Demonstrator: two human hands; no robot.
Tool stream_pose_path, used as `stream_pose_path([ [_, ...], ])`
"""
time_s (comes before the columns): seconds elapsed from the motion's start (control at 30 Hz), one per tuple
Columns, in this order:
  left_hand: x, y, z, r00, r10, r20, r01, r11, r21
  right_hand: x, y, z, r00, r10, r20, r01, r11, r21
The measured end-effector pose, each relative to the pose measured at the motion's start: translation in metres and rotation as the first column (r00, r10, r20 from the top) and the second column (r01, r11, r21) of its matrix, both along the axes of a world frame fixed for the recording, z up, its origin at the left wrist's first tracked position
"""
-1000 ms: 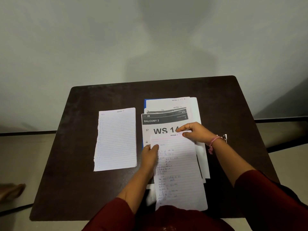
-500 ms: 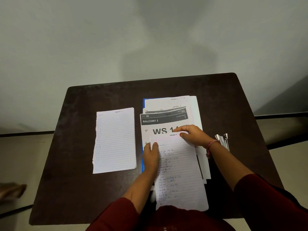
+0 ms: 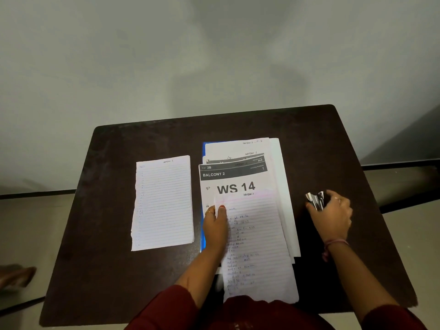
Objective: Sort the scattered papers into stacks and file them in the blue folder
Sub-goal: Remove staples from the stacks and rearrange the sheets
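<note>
1 lined sheet (image 3: 163, 202) alone at left, 1 paper stack (image 3: 240, 186) on blue folder (image 3: 203, 234), left hand (image 3: 215, 225) flat on top handwritten pg (image 3: 257, 246), right hand (image 3: 333, 215) gripping 1 metal stapler (image 3: 315, 200)

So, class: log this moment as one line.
left hand: presses handwritten sheet | right hand: grips stapler | lined sheet: apart, left

On the dark table (image 3: 309, 144), the left hand (image 3: 215, 225) presses a handwritten lined sheet (image 3: 259, 246) atop the blue folder's (image 3: 203, 239) stack, while the right hand (image 3: 333, 215) grips a metal stapler (image 3: 315, 200) near the right edge.
</note>
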State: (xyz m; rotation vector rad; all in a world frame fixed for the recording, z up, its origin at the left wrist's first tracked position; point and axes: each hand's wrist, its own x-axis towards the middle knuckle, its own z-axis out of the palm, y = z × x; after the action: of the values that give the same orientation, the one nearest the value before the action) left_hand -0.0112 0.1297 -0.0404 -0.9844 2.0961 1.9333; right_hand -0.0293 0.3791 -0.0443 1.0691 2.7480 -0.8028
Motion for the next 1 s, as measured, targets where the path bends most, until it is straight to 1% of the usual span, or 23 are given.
stream_pose_path([
  [0.07,0.0,0.0,0.0,1.0,0.017,-0.007,-0.017,0.999,0.03,0.004,0.008,-0.007,0.999,0.019,0.05,-0.016,0.997,-0.072],
  [0.2,0.001,-0.001,0.001,0.999,0.046,-0.02,-0.044,0.996,0.071,0.005,0.012,-0.008,0.998,0.051,0.022,-0.048,0.992,-0.114],
  [0.3,0.004,-0.002,-0.001,0.999,0.045,-0.03,-0.042,0.995,0.086,-0.003,0.006,0.004,0.994,0.076,-0.08,-0.089,0.982,-0.169],
  [0.33,0.004,-0.003,-0.002,0.999,0.044,-0.029,-0.041,0.995,0.091,-0.009,0.001,0.011,0.983,0.125,-0.136,-0.15,0.97,-0.193],
  [0.4,0.006,-0.003,-0.001,0.998,0.047,-0.032,-0.043,0.993,0.108,-0.023,-0.011,0.025,0.914,0.318,-0.252,-0.372,0.905,-0.208],
  [0.43,0.006,-0.004,0.0,0.998,0.048,-0.041,-0.043,0.993,0.114,-0.031,-0.017,0.032,0.856,0.432,-0.283,-0.495,0.843,-0.209],
  [0.47,0.007,-0.004,0.0,0.997,0.055,-0.051,-0.048,0.992,0.12,-0.038,-0.024,0.038,0.791,0.544,-0.282,-0.604,0.767,-0.216],
  [0.5,0.008,-0.003,0.0,0.996,0.059,-0.063,-0.052,0.992,0.116,-0.045,-0.032,0.044,0.721,0.645,-0.252,-0.693,0.683,-0.233],
  [0.57,0.009,-0.002,0.001,0.994,0.062,-0.092,-0.054,0.995,0.086,-0.059,-0.051,0.053,0.562,0.805,-0.189,-0.819,0.51,-0.263],
  [0.63,0.009,-0.001,0.003,0.991,0.068,-0.118,-0.061,0.996,0.066,-0.071,-0.072,0.06,0.407,0.902,-0.146,-0.896,0.363,-0.256],
  [0.67,0.009,-0.001,0.004,0.989,0.07,-0.13,-0.062,0.996,0.063,-0.076,-0.081,0.062,0.345,0.93,-0.124,-0.92,0.308,-0.243],
  [0.7,0.01,-0.001,0.003,0.988,0.066,-0.142,-0.059,0.997,0.058,-0.08,-0.089,0.063,0.303,0.947,-0.104,-0.934,0.273,-0.232],
  [0.73,0.011,-0.002,0.002,0.987,0.062,-0.151,-0.055,0.997,0.048,-0.084,-0.097,0.064,0.285,0.955,-0.089,-0.939,0.259,-0.227],
  [0.9,0.014,-0.004,-0.003,0.986,0.042,-0.16,-0.044,0.999,-0.008,-0.098,-0.116,0.066,0.269,0.958,-0.099,-0.944,0.242,-0.225],
  [1.0,0.014,-0.004,-0.005,0.988,0.031,-0.154,-0.035,0.999,-0.023,-0.103,-0.12,0.068,0.235,0.969,-0.083,-0.937,0.203,-0.284],
])
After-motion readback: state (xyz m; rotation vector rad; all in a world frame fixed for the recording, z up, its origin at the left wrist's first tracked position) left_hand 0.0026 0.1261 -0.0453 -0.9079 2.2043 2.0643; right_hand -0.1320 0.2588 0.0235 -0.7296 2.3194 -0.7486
